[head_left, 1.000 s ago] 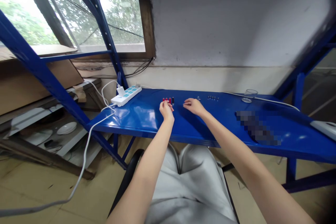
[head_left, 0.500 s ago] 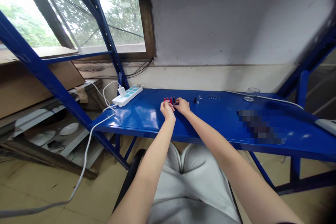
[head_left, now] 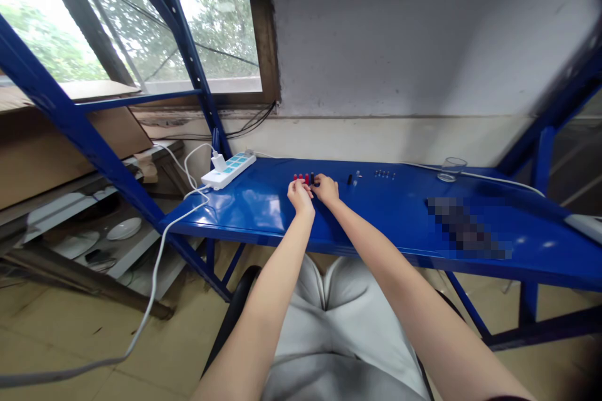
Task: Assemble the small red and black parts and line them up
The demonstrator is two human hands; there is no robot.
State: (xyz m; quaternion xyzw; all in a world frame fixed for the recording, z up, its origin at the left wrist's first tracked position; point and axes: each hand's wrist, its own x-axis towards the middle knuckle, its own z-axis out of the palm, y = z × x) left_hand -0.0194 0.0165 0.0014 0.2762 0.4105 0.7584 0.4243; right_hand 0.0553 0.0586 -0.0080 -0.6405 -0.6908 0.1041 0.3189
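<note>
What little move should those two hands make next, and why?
Perhaps bring the right hand slightly closer to the left hand, gently. Their fingertips almost meet beside the red pieces and a black piece, so a small, careful move seems wiser than a wide sweep that might knock them. Whatever is between the fingers is too small to tell.

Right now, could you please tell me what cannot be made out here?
In the head view:
Anything the left hand and right hand hold: hidden by fingers.
Red pieces: lower ends behind left hand.
Dark object: pixelated.
White item: cut by right edge.
Row of tiny pieces: details too small.
</note>
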